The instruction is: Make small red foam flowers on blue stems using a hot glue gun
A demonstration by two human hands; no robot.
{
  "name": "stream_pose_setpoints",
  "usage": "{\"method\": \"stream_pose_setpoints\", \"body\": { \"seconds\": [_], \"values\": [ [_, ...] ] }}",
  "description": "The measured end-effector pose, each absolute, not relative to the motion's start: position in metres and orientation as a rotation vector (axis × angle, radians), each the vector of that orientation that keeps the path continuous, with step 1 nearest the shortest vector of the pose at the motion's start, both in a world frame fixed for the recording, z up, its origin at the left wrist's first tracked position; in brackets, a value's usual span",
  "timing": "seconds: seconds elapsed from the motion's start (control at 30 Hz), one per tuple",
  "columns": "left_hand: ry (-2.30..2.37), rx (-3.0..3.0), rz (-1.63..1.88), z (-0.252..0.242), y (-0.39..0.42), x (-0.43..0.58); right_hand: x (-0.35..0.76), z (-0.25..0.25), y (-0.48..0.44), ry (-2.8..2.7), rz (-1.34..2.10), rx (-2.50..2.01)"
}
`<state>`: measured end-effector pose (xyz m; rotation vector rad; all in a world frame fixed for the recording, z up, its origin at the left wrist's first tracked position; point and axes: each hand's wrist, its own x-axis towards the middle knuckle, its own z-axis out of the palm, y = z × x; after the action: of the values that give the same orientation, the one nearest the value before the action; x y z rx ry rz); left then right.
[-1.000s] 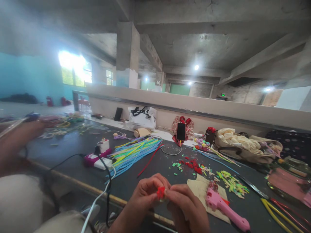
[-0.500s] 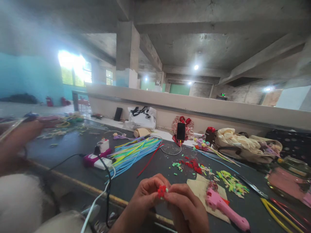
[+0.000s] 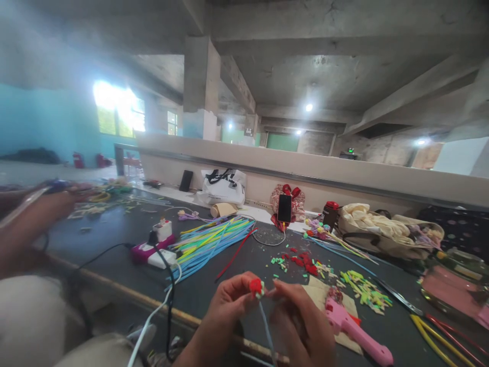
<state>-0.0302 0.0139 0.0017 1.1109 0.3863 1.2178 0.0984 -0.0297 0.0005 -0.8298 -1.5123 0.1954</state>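
Note:
My left hand [image 3: 231, 302] is closed, thumb and fingertips pinching a small red fuzzy flower [image 3: 255, 287] with pale green bits on its right side. A light blue pipe-cleaner stem [image 3: 266, 326] runs down from the flower. Just to the right, my right hand [image 3: 305, 318] is bent toward the flower with a small gap between them. Its lower fingers are smeared by motion, so whether they hold a small piece does not show. Beyond my hands lie cut red pieces [image 3: 305, 262] and green pieces [image 3: 280, 262].
A pink glue gun [image 3: 359, 334] rests on cardboard [image 3: 315, 285] at right, near yellow-green pieces [image 3: 364, 290] and scissors [image 3: 399, 296]. Pipe cleaners [image 3: 217, 242] lie beside a power strip [image 3: 156, 255] with cables. A phone [image 3: 284, 208] leans at the back. Another person's arm [image 3: 36, 224] is at left.
My right hand has come off the flower and moved slightly right and down. The flower has risen and tilted in my left hand, and its blue stem now shows.

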Motion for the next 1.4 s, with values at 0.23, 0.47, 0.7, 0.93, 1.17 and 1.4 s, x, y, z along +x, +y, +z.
{"method": "stream_pose_setpoints", "body": {
  "seconds": [0.23, 0.47, 0.7, 0.93, 1.17, 1.4],
  "values": [
    [0.626, 1.070, 1.257, 0.007, 0.009, -0.027, 0.098, 0.000, -0.017, -1.389, 0.596, -1.021],
    [0.647, 1.116, 1.262, 0.008, 0.011, -0.026, 0.101, 0.002, -0.010, -1.348, 0.735, -0.991],
    [0.694, 1.179, 1.164, 0.006, 0.013, -0.022, 0.108, -0.002, 0.000, -1.266, 1.020, -0.835],
    [0.776, 1.230, 1.092, 0.007, 0.012, -0.021, 0.108, -0.006, 0.007, -1.214, 1.113, -0.765],
    [0.797, 1.229, 1.073, 0.007, 0.010, -0.021, 0.107, -0.001, 0.006, -1.251, 1.082, -0.807],
    [0.796, 1.216, 1.021, 0.005, 0.012, -0.019, 0.109, -0.001, 0.007, -1.229, 1.051, -0.818]
  ]
}}
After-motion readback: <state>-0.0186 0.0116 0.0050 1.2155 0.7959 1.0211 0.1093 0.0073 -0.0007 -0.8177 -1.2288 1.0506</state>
